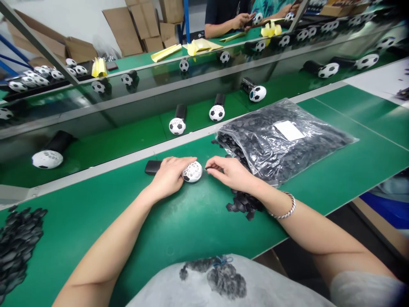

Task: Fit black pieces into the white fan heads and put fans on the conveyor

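Note:
On the green work surface (179, 226), my left hand (169, 175) is wrapped round a soccer-ball-patterned item (192, 172), whose black handle (152, 167) sticks out to the left. The ball end faces right and shows white with open gaps and a few black patches. Just right of it, my right hand (225, 170) pinches a small black piece between thumb and fingertips, a short way from the ball. Loose black pieces (244, 204) lie under and below my right wrist. Behind that wrist, a clear plastic bag (275, 140) full of black pieces spills some from its open left end.
A pile of black pieces (19, 247) lies at the far left. Beyond a pale rail (128, 160), a green conveyor (128, 140) carries several ball-headed items. Across it, co-workers' hands (241, 20) handle similar items near yellow sheets (201, 46). Cardboard boxes (143, 21) stand behind.

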Motion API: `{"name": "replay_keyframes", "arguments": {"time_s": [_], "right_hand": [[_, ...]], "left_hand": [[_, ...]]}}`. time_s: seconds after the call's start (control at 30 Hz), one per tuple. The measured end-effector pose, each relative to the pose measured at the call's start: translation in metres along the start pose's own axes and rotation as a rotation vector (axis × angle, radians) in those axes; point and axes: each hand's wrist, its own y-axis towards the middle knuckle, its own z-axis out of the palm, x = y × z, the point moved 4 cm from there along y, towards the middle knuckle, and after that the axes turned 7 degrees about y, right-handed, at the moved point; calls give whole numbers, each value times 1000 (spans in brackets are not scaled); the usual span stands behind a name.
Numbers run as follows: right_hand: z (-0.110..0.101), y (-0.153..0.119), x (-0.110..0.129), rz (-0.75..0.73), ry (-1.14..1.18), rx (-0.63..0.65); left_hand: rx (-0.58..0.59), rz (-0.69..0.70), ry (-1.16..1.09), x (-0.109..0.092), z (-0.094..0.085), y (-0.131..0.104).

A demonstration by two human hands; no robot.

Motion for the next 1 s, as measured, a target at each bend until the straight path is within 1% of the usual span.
{"name": "replay_keyframes", "arguments": {"time_s": [0.07,0.17,0.27,0.4,0.6,0.8,0.87,0.93,1.0], "right_hand": [[2,-1,0,34,83,-17],[7,-2,2,31,159,-28],[14,-1,1,70,235,-5],[19,2,-1,34,198,-19],[20,6,-8,33,273,-71],[24,12,-7,36,259,-57],[22,15,-10,63,271,-40],[14,17,-14,80,272,-32],[0,19,-20,78,159,-79]], "left_hand": [[13,-14,0,-1,-1,0],[33,-33,-19,-1,-1,-1],[8,-86,-36,0,1,0],[-38,-120,-35,0,4,1],[-59,-142,-14,-3,3,2],[-114,-194,-31,-2,5,4],[-121,-178,-37,-2,6,3],[-117,-118,-43,-4,6,1],[-112,-66,-23,-5,4,-2]]}}
